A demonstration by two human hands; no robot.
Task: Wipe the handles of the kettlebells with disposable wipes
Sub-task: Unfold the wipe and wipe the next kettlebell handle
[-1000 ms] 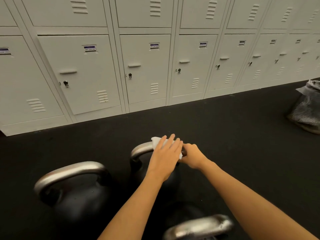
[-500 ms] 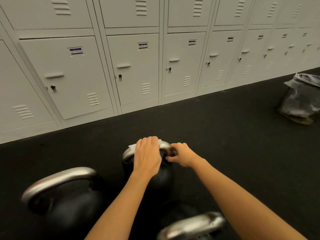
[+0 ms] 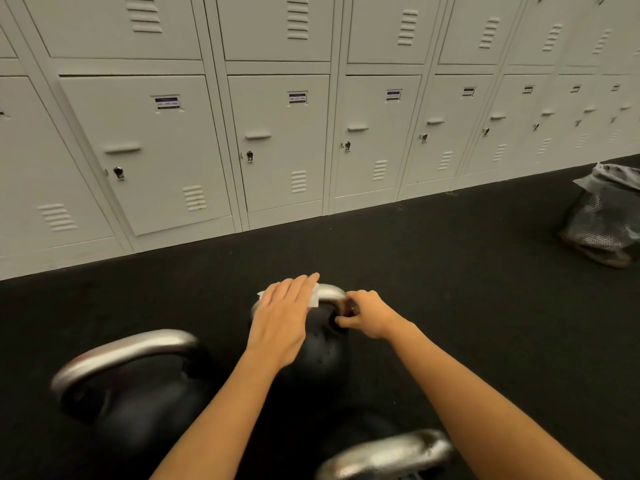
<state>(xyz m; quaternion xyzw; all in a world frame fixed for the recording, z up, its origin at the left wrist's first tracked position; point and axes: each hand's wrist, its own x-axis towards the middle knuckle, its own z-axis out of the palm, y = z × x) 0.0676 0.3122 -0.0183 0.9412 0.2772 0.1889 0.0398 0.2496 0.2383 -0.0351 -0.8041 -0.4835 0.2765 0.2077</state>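
The step in hand is wiping the handle (image 3: 330, 292) of the middle kettlebell (image 3: 322, 344), which stands on the black floor (image 3: 450, 271) a little way out from the row of pale lockers (image 3: 277, 133). The left hand (image 3: 282, 318) lies flat over the top of that handle, fingers straight and close together, pressing a white wipe (image 3: 313, 299) against the metal; only its edges show past the fingertips and beside the knuckles. The right hand (image 3: 369, 315) has its fingers curled in at the right end of the handle, where it meets the bell, and appears to pinch or steady it there, though what exactly the fingertips hold is too small to tell. To do this well, the flat palm probably ought to wrap the wipe round the bar so the underside gets cleaned too, not the crown alone, then run from one horn to the other while the right hand braces the bell against rocking. Two more kettlebells wait nearer the person: a large one (image 3: 131, 386) to the left and another's handle (image 3: 388, 452) at the bottom edge. A lined bin (image 3: 604, 223) stands well apart at the right, likely for spent wipes.
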